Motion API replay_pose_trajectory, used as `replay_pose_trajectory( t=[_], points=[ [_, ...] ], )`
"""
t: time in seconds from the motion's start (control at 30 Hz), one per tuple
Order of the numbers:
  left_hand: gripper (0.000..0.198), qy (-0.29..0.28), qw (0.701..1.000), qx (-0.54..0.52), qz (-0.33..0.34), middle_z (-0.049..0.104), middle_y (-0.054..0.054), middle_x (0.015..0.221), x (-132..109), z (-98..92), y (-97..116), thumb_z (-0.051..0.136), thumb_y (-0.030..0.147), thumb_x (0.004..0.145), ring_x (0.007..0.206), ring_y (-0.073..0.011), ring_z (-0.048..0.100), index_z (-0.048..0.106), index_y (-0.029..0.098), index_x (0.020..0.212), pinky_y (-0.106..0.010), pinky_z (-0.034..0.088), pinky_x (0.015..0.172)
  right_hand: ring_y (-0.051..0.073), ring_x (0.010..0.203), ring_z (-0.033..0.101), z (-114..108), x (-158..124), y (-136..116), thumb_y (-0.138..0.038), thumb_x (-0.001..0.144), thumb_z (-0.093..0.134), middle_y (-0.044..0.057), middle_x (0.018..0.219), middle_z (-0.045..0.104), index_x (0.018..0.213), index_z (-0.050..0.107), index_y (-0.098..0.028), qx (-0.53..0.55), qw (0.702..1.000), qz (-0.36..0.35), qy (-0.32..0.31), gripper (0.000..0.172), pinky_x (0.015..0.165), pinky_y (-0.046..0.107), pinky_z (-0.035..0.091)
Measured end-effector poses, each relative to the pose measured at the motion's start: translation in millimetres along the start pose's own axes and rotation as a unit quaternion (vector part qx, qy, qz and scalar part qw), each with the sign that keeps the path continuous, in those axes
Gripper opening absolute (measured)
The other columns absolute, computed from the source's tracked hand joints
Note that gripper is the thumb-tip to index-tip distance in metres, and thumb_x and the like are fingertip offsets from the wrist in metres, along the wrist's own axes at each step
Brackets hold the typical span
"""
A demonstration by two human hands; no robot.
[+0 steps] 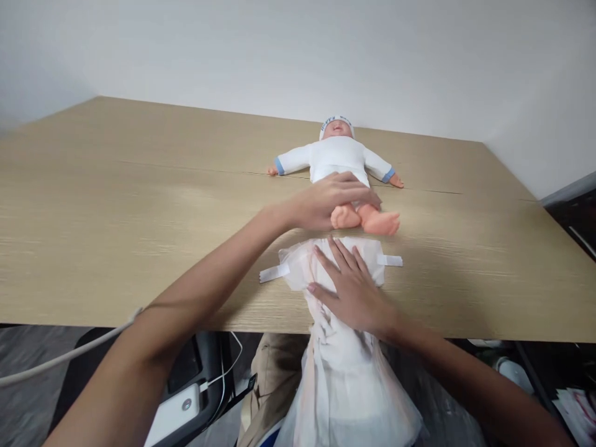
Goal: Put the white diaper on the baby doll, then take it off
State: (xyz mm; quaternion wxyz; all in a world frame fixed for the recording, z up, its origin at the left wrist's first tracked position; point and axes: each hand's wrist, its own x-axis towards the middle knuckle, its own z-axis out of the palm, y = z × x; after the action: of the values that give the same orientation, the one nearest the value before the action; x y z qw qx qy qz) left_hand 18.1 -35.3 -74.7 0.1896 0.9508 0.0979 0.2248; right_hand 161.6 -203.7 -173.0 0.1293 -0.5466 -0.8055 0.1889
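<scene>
A baby doll in a white top with blue cuffs and a white cap lies on its back on the wooden table, feet toward me. My left hand is wrapped round the doll's bare legs. An unfolded white diaper lies just below the feet and hangs over the table's front edge. My right hand lies flat on the diaper with its fingers spread. The diaper's white fastening tabs stick out on both sides.
A white wall rises behind the table. Below the front edge I see a white device with cables on a dark surface, a white cable at the left, and cluttered items at the lower right.
</scene>
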Motion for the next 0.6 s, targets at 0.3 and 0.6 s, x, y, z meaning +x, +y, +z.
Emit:
replay_pose_trajectory(
  t=[0.3, 0.6],
  points=[
    [0.045, 0.049, 0.997, -0.042, -0.030, 0.077, -0.008, 0.138, 26.7, -62.2, 15.0, 0.072, 0.038, 0.105, 0.131, -0.0257, 0.074, 0.069, 0.006, 0.138, -0.041, 0.057, 0.113, 0.037, 0.176, 0.020, -5.2, 97.5, 26.5, -0.061, 0.115, 0.052, 0.019, 0.188, 0.028, 0.178, 0.039, -0.021, -0.029, 0.999, 0.014, 0.038, 0.076, 0.142, 0.065, 0.015],
    [0.106, -0.078, 0.984, -0.042, -0.153, 0.059, -0.012, 0.158, 30.3, -80.2, 20.1, -0.006, 0.056, 0.094, 0.143, -0.0503, 0.054, 0.076, -0.010, 0.108, -0.057, 0.052, 0.088, 0.039, 0.168, 0.036, -12.6, 195.2, 75.7, -0.055, 0.117, 0.050, 0.019, 0.179, 0.044, 0.169, 0.050, -0.016, -0.022, 0.995, -0.003, 0.096, 0.065, 0.139, 0.066, 0.023]
  ],
)
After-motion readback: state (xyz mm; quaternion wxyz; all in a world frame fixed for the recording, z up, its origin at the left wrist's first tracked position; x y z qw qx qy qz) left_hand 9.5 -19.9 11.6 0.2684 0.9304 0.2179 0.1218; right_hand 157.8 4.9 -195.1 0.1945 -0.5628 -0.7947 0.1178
